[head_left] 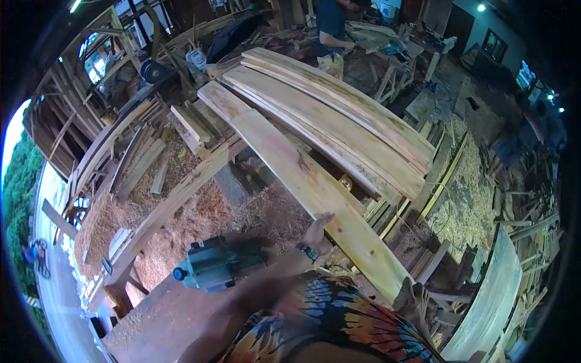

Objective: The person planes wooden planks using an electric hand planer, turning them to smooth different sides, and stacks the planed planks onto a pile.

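Observation:
A long pale wooden plank (339,212) slants across the view, its near end close to my body. My left hand (318,231), with a watch at the wrist, is closed on the plank's left edge about midway along. At the near end my right hand (411,297) grips the plank's corner; part of its fingers is in shadow. A teal electric planer (209,264) rests on the wooden surface left of my left forearm, apart from both hands. Another board (221,100) lies under or against the plank's far end; the exact contact is unclear.
Several wide boards (327,124) lie side by side beyond the plank. A long beam (175,212) runs across at left above heaped wood shavings (200,227). Scrap wood and a pale panel (490,302) stand at right. Another person (331,30) is at the back.

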`<state>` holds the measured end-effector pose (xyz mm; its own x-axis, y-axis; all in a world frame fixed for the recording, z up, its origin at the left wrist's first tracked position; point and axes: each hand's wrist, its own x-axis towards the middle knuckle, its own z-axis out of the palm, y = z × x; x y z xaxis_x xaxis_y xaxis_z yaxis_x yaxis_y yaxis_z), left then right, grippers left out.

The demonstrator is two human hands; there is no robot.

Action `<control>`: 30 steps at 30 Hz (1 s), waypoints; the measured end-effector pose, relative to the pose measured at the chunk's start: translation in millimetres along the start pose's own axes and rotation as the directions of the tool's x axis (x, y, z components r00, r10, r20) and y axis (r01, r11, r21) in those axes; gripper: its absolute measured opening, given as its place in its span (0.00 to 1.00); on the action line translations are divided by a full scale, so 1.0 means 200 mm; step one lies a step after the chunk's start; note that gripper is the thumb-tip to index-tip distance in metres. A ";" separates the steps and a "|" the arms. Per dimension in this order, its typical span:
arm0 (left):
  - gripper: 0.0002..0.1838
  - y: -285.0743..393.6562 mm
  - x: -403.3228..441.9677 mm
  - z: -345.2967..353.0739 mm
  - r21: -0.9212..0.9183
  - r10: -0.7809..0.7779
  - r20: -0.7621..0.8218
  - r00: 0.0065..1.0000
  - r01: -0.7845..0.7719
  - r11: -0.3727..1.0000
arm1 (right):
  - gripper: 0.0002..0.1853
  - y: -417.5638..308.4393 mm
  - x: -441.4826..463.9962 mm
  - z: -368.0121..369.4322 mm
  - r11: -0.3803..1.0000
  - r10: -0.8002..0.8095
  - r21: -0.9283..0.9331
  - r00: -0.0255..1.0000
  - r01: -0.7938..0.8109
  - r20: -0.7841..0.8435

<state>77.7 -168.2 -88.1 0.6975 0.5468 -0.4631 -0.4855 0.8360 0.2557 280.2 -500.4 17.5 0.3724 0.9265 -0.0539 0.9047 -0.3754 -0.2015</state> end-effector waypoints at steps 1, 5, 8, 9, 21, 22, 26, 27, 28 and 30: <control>0.19 0.02 0.04 -0.01 -0.006 0.028 -0.035 0.999 -0.028 1.000 | 0.58 0.00 0.05 0.02 1.000 -0.028 0.003 1.000 0.028 -0.014; 0.21 0.12 0.02 0.05 0.008 0.111 0.028 0.993 -0.111 0.994 | 0.51 0.04 0.28 0.16 0.980 -0.168 0.083 0.975 0.181 -0.145; 0.20 0.18 0.13 -0.04 0.062 0.122 0.110 0.986 -0.130 0.990 | 0.42 -0.15 0.45 0.02 0.967 -0.227 0.074 0.954 0.245 -0.195; 0.19 0.18 0.24 -0.17 0.008 0.093 0.142 0.986 -0.095 0.995 | 0.44 -0.16 0.50 0.03 0.973 -0.214 0.045 0.963 0.224 -0.161; 0.21 0.20 -0.24 0.32 0.426 -0.185 0.287 0.940 0.048 0.903 | 0.50 -0.73 1.30 -0.44 0.921 -0.361 0.094 0.919 0.378 -0.156; 0.20 0.20 -0.25 0.28 0.418 -0.160 0.266 0.950 0.036 0.908 | 0.50 -0.78 1.32 -0.43 0.937 -0.327 0.082 0.936 0.339 -0.132; 0.19 0.25 -0.26 0.13 0.309 -0.082 0.127 0.989 0.039 0.950 | 0.51 -0.82 1.38 -0.26 0.944 -0.298 0.111 0.947 0.311 -0.120; 0.19 0.26 -0.27 0.11 0.289 -0.042 0.128 0.991 0.003 0.957 | 0.51 -0.81 1.40 -0.18 0.931 -0.317 0.140 0.938 0.336 -0.143; 0.19 0.27 -0.27 0.09 0.271 -0.003 0.133 0.991 -0.034 0.962 | 0.51 -0.79 1.42 -0.10 0.917 -0.329 0.192 0.936 0.349 -0.128; 0.19 0.31 -0.27 0.05 0.300 0.069 0.201 0.977 -0.129 0.945 | 0.51 -0.79 1.40 -0.03 0.886 -0.345 0.292 0.933 0.361 -0.106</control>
<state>15.2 -146.0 -39.6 0.7537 0.6016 -0.2646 -0.3904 0.7337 0.5561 242.3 -180.7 40.6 0.0575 0.9908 0.1228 0.8754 0.0091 -0.4832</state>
